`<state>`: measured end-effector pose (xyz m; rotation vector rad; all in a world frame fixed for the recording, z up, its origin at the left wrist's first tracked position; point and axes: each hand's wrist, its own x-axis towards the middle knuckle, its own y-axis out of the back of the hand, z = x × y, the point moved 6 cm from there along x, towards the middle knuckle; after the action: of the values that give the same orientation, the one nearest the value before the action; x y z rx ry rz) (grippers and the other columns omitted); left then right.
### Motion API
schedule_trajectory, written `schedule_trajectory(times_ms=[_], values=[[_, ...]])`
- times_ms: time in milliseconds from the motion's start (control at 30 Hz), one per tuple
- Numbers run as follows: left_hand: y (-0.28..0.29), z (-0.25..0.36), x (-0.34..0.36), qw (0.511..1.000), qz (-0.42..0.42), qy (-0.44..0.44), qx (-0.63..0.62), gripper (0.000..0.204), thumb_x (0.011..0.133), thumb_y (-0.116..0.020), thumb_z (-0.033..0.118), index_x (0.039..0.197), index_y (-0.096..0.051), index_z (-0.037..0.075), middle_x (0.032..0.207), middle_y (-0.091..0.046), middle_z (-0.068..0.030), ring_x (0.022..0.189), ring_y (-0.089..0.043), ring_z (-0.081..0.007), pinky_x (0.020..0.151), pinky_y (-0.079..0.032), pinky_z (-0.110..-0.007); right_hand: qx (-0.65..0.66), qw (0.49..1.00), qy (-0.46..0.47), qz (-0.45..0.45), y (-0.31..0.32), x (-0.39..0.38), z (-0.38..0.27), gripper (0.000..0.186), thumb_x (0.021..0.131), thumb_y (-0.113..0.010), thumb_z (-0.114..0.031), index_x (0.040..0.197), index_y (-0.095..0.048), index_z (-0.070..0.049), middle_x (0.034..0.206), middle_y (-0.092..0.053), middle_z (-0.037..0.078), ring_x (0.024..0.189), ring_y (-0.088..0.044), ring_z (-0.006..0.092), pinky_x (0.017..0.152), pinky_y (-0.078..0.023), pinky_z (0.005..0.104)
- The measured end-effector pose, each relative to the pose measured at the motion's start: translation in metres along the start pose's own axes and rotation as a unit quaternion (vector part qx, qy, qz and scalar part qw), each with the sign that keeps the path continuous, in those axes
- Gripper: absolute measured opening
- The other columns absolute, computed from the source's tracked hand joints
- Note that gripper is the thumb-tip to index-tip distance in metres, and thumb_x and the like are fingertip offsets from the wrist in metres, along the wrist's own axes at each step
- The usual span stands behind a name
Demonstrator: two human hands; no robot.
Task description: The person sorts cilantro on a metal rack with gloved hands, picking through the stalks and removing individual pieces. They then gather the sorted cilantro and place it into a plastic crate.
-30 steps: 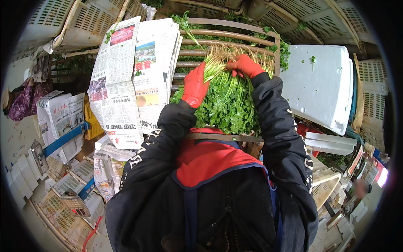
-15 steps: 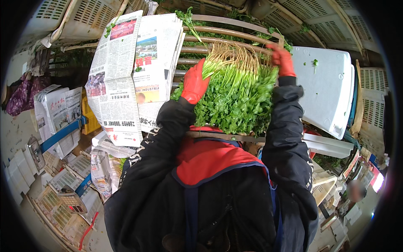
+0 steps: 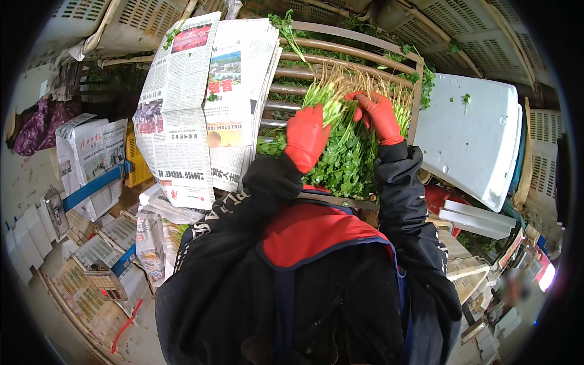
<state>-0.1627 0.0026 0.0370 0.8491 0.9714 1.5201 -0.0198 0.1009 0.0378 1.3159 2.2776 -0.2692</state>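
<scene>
A wide bunch of coriander (image 3: 344, 161) lies on a slatted rack (image 3: 307, 44), its leaves toward me and its pale stems and brown roots pointing away. My left hand (image 3: 307, 137), in a red rubber glove, is closed around a clump of stems (image 3: 325, 100) on the bunch's left side. Just right of it, my right hand (image 3: 380, 117), gloved alike, has its fingers bent and pinched at the stems near the roots. How many stems its fingertips hold is too small to make out.
Stacked newspaper sheets (image 3: 237, 103) lie left of the coriander. A white foam lid (image 3: 468, 134) is to the right, with bits of leaf on it. Perforated plastic crates (image 3: 149, 24) line the far side. A scale with a blue bar (image 3: 94, 191) stands at left.
My right hand has moved left from the rack's right edge to the stems beside my left hand. My left hand has shifted rightward with its clump. The view has shifted slightly.
</scene>
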Motion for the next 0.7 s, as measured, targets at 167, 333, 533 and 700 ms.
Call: schedule_trajectory(times_ms=[167,333,533,700], values=[[-0.009,0.008,-0.002,0.999,-0.013,-0.020,0.027,0.056,0.074,-0.072,0.030,0.119,-0.053,0.003,0.084,-0.057,-0.0105,0.078,-0.058,-0.0298,0.065,-0.046,-0.042,-0.159,0.982,0.015,0.098,0.004,0.007,-0.014,0.026,0.088,-0.059,-0.027,0.093,-0.068,-0.003,0.057,-0.062,0.007,0.045,-0.053,0.0149,0.046,-0.040,0.0286],[-0.007,0.017,-0.005,0.998,-0.031,-0.028,0.044,0.059,0.073,-0.072,0.029,0.122,-0.051,0.003,0.083,-0.057,-0.0095,0.078,-0.058,-0.0277,0.064,-0.046,-0.040,-0.381,0.909,0.118,0.119,-0.019,0.032,-0.017,0.036,0.082,-0.063,-0.037,0.086,-0.067,-0.001,0.062,-0.063,0.015,0.065,-0.064,0.0332,0.062,-0.049,0.0409],[-0.013,0.019,-0.008,0.996,-0.024,-0.046,0.066,0.063,0.075,-0.070,0.031,0.126,-0.049,0.002,0.085,-0.056,-0.0079,0.078,-0.057,-0.0253,0.064,-0.046,-0.038,-0.437,0.896,0.054,0.054,-0.018,0.062,0.016,0.035,0.079,-0.066,-0.034,0.086,-0.067,0.000,0.069,-0.063,0.019,0.065,-0.063,0.0322,0.064,-0.049,0.0412],[-0.016,0.019,-0.010,0.995,-0.029,-0.044,0.087,0.064,0.075,-0.069,0.032,0.127,-0.048,0.002,0.085,-0.056,-0.0076,0.079,-0.057,-0.0240,0.063,-0.046,-0.038,-0.262,0.965,-0.025,0.000,-0.017,0.049,0.013,0.039,0.078,-0.063,-0.037,0.088,-0.067,0.000,0.078,-0.065,0.024,0.079,-0.063,0.0396,0.072,-0.049,0.0463]])
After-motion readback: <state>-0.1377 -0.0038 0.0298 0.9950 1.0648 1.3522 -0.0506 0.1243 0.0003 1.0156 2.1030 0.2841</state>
